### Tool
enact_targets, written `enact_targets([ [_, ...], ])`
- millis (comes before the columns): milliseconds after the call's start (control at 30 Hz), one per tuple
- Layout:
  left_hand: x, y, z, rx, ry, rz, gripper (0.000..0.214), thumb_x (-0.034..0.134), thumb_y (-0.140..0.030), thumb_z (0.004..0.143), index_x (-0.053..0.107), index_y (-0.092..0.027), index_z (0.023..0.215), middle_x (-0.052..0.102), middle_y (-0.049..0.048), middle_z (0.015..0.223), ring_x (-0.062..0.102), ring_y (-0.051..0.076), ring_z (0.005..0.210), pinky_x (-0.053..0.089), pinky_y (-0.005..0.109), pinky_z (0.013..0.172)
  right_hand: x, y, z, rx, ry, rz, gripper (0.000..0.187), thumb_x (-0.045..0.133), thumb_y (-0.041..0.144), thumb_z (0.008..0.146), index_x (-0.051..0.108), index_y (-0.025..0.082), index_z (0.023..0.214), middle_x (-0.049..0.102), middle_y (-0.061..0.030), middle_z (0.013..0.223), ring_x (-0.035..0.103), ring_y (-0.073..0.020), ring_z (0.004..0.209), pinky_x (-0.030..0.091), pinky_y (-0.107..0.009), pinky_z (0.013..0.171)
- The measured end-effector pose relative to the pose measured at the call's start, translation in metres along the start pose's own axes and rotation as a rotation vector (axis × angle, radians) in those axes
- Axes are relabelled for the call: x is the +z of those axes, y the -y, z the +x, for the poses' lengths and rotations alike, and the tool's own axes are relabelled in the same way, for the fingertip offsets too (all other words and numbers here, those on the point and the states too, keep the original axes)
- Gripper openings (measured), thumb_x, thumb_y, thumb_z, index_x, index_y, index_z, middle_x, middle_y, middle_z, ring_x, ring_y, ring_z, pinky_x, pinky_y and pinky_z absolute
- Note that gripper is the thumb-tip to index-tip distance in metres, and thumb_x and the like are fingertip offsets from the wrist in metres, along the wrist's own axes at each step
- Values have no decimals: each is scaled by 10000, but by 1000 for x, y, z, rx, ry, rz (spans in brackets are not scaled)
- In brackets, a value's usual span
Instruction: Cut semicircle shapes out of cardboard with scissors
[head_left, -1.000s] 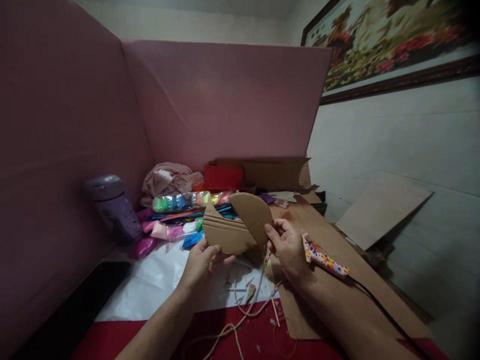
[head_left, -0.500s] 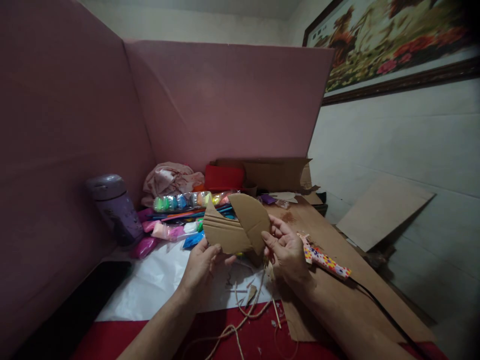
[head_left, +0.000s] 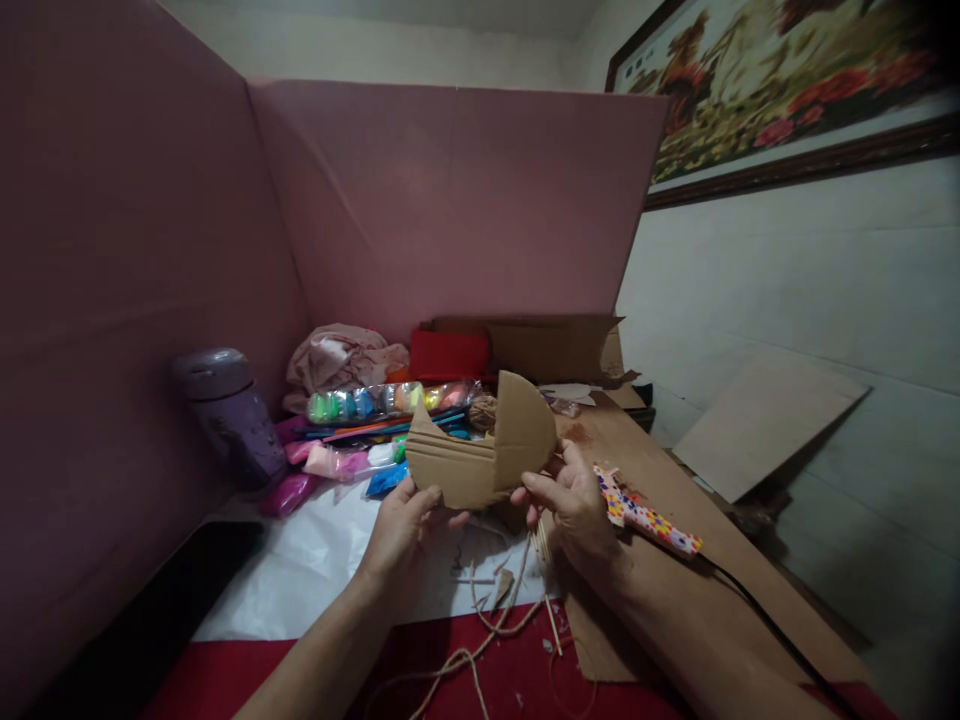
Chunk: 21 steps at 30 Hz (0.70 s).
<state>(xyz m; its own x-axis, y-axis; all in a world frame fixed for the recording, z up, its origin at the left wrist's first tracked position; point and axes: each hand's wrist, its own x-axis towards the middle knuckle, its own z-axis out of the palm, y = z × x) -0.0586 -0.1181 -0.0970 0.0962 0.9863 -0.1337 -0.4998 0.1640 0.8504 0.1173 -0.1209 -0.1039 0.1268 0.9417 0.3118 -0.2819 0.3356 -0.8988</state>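
Note:
My left hand [head_left: 409, 520] pinches the lower left edge of a curved cardboard piece [head_left: 450, 470] with crease lines and a pointed upper left tip. In my right hand [head_left: 566, 500], between thumb and fingers, is a half-round cardboard piece [head_left: 525, 425] with its straight edge nearly upright. The two pieces overlap or touch near the middle; whether they are joined I cannot tell. Below them, twine [head_left: 495, 630] trails over the white sheet and red cloth. Thin wooden sticks [head_left: 541, 545] lie beneath my right hand, and a small cardboard scrap [head_left: 504, 586] rests by the twine.
A flower-patterned glue gun [head_left: 649, 525] with a black cord lies on the cardboard sheet [head_left: 739, 580] at right. Bagged coloured clay [head_left: 352, 463] and a purple bottle [head_left: 232, 420] stand left. A ball of twine [head_left: 482, 412] sits behind the pieces. Pink panels [head_left: 450, 200] enclose the back and left.
My right hand has shifted slightly right and turned the half-round piece, so its straight edge went from slanted to nearly upright. The twine ball behind now shows. My left hand stayed still.

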Motion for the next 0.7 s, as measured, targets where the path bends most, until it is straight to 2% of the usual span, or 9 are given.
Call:
enact_targets([
  [167,1,0,0,5,5,1,372,621,-106,681,549,-154,1043,695,67,892,668,203,744,550,314,639,2,0,-2,64,19,1,351,643,310,730,484,209,1026,635,-23,886,645,-140,548,453,-183,372],
  [333,2,0,0,-3,-11,4,325,608,-112,696,562,-147,1016,695,79,896,664,186,727,549,304,643,3,-2,-2,102,3,-11,278,661,353,720,586,152,897,646,-26,746,618,-131,554,476,-191,419],
  [567,6,-1,-2,-5,-21,-7,350,609,-107,694,557,-145,1038,700,80,915,664,191,739,548,314,664,5,-3,-4,135,-14,21,345,700,347,691,526,184,941,660,-31,855,650,-147,546,485,-204,390],
  [700,4,0,-2,12,-5,-20,354,620,-116,692,566,-155,1039,699,70,913,659,192,766,540,327,698,5,-3,-3,159,-74,48,270,644,413,742,561,163,800,628,3,638,594,-124,482,482,-208,397],
])
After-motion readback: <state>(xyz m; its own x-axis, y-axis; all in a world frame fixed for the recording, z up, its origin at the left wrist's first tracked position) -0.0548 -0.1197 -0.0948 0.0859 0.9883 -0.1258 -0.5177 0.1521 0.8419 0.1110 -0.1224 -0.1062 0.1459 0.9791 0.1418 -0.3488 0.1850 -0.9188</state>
